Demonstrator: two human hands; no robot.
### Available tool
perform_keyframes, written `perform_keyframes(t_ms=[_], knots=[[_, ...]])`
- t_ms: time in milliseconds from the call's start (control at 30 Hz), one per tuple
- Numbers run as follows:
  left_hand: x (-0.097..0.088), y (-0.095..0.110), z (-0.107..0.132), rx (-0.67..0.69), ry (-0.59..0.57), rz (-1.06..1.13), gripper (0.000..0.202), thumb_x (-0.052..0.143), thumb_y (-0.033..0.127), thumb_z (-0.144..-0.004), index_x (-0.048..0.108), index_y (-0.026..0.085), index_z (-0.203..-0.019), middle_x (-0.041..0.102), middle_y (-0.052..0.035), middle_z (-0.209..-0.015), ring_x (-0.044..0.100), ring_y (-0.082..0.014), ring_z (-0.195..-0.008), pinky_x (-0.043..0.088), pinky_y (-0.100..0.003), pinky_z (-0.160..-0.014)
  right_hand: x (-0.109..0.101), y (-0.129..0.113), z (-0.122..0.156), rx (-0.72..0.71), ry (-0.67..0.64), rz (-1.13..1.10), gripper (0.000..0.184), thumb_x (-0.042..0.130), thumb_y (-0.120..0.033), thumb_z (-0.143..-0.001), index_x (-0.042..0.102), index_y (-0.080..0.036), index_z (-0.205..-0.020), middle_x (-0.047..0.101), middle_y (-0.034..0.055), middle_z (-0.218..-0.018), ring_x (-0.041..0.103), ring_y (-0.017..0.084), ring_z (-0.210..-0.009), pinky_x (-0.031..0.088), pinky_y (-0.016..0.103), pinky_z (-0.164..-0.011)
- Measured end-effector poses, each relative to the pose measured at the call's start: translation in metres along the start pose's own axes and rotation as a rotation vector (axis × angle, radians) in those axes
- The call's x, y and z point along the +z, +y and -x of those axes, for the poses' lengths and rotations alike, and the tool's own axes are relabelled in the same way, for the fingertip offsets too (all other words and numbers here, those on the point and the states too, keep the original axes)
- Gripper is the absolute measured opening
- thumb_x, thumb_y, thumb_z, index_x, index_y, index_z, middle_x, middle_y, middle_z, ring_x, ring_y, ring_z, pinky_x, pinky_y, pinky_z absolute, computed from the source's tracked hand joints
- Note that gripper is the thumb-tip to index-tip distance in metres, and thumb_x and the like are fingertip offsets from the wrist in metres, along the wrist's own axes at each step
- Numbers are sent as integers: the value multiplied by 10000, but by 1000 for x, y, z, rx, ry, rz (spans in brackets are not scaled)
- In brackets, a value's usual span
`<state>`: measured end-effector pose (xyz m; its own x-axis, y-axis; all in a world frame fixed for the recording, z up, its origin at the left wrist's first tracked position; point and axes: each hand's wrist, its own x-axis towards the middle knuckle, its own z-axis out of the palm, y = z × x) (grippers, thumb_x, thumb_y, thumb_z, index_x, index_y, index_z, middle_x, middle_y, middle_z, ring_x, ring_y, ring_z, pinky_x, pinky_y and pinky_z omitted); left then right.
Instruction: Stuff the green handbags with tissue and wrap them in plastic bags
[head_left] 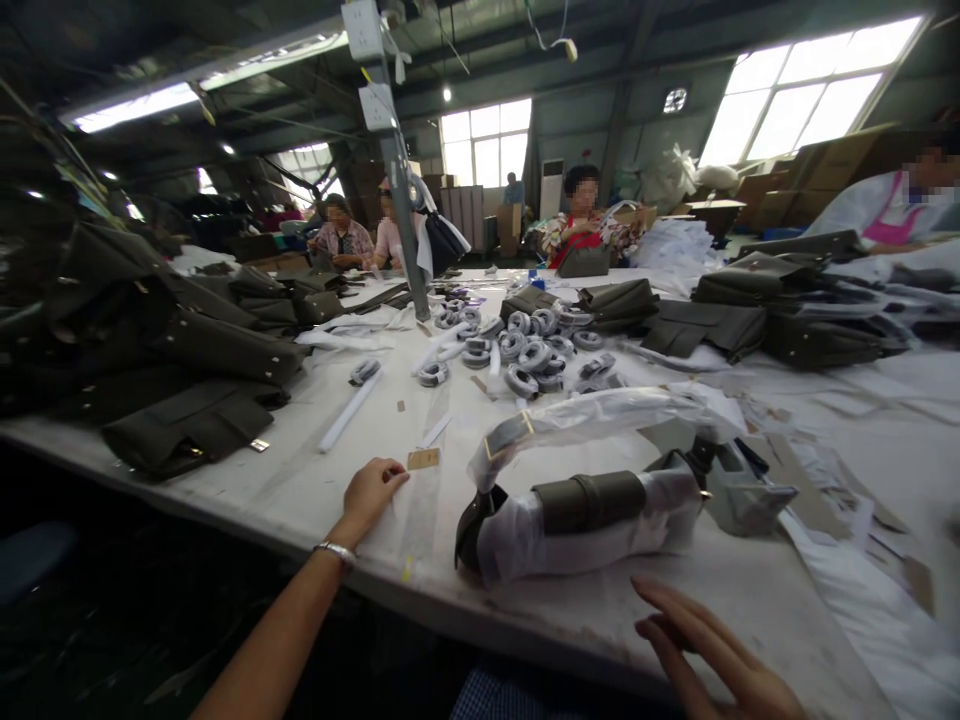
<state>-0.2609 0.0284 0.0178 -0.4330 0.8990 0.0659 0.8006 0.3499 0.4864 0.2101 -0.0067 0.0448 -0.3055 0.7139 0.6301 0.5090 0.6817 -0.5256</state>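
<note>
Wrapped handbag (589, 510) lies between the curled left hand (370, 497) and loosely spread right hand (716, 655)

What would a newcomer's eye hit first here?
Probably the dark olive bag in translucent white wrapping, near the front edge of the white table, with the bare right hand in front of it. Behind it, mid-table, lies a heap of grey ring-shaped coils; dark olive bags are piled at the table's left.
</note>
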Motion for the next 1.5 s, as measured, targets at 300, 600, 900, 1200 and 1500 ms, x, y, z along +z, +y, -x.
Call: perform_keyframes(t_ms=[300, 600, 900, 1200, 1500], knots=[[-33, 19, -7, 16, 32, 347, 316, 597, 456, -913, 633, 142, -906, 677, -34, -876, 655, -172, -834, 541, -380, -802, 18, -28, -14, -165, -188, -164, 321, 621, -160, -878, 689, -279, -1169, 750, 25, -1096, 741, 185, -947, 594, 189, -846], [-127, 83, 24, 168, 78, 676, 562, 741, 567, -713, 672, 141, -1072, 758, -95, -911, 702, -227, -884, 539, -366, -857, 24, -96, -78, -112, -298, -505, 250, 569, -158, -925, 718, -242, -1107, 735, 51, -1080, 701, 175, -1012, 570, 239, -908], [-160, 150, 88, 319, -110, 838, 315, 712, 396, -817, 712, 185, -1051, 725, -46, -856, 674, -182, -784, 568, -335, -783, 56, -141, -116, -6, -73, -604, 597, 671, -199, -851, 497, -281, -1416, 533, 80, -1431, 518, 253, -1304, 487, 404, -1067], [-141, 180, 120, 339, -447, 1064, 208, 707, 323, -840, 711, 197, -1006, 691, -18, -731, 652, -151, -691, 540, -278, -679, 54, -136, -111, 236, -216, -965, 507, 755, -299, -802, 617, -256, -1288, 643, 71, -1309, 594, 249, -1225, 521, 396, -1004], [-132, 199, 124, 202, -432, 1073, 364, 752, 440, -779, 699, 188, -1037, 588, 5, -682, 434, -51, -504, 330, -151, -433, 32, -118, -96, 274, -173, -850, 176, 685, -288, -866, 777, -216, -997, 772, 30, -988, 717, 244, -959, 579, 361, -899]])
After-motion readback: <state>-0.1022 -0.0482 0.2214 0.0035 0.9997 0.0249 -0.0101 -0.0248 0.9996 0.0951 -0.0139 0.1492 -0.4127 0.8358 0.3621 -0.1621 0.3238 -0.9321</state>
